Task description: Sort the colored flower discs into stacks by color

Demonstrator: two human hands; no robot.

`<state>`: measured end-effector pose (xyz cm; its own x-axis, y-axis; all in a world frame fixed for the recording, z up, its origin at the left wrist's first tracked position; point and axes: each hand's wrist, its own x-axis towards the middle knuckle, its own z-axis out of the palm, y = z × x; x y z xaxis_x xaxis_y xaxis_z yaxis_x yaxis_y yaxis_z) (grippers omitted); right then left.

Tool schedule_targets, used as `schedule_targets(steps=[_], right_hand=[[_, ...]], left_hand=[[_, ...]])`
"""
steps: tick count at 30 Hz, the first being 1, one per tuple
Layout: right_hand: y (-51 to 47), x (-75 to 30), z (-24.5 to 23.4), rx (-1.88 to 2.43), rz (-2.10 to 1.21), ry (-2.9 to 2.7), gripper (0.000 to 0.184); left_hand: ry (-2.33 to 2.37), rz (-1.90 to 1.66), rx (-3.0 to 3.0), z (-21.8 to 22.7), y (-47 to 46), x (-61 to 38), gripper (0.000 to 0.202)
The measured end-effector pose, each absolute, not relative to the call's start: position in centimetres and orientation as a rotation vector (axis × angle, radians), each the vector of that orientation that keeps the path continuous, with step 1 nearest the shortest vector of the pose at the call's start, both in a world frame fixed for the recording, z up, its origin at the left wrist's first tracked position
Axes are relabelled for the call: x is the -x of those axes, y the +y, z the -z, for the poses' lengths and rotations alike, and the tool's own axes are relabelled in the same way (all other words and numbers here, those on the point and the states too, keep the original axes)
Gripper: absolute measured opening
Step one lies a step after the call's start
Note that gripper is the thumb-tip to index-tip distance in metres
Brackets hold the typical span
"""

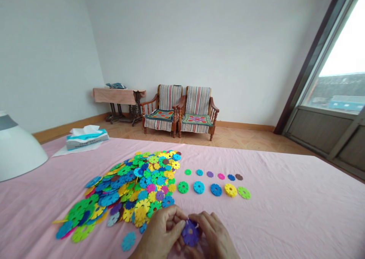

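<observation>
Between my two hands is a purple notched plastic disc (190, 233), held close to the front of the table. My left hand (162, 230) pinches its left edge with thumb and fingers. From the other side, the curled fingers of my right hand (212, 230) grip the disc's right edge; the right thumb is mostly hidden. Just left of my hands spreads a heap of colourful notched discs (125, 186). Beyond my hands lie two rows of separate discs, with a yellow disc (230, 190) and a light green disc (244, 193) at the right of the nearer row.
A pink cloth (285, 205) covers the table. At the left stand a tissue box (87, 137) and a white dome-shaped object (19, 152). Two wooden armchairs (196, 107) and a cloth-covered sewing table (114, 95) are by the far wall. A window (339, 76) is at right.
</observation>
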<state>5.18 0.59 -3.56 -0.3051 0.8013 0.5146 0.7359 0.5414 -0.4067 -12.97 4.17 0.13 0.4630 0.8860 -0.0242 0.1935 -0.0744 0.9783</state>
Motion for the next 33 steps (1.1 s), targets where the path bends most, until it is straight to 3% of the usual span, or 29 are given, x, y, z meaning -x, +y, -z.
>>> schedule_targets(steps=[3,10,16,33], right_hand=[[0.4,-4.8,4.1,1.321,-0.182,-1.898,0.044],[1.0,-4.3,4.4,1.416,-0.332,-1.537,0.036],[1.0,-4.6,4.3,1.431,-0.338,-1.518,0.038],[3.7,-2.0,0.9,1.687,-0.272,-1.748,0.031]], left_hand=[[1.003,-0.803,-2.095,-0.9,4.6,13.7,0.017],[0.961,-0.579,-2.87,0.4,6.6,15.7,0.049],[1.1,-0.562,-2.963,1.5,8.7,17.1,0.039],[1.235,-0.599,-2.945,1.3,9.9,18.2,0.034]])
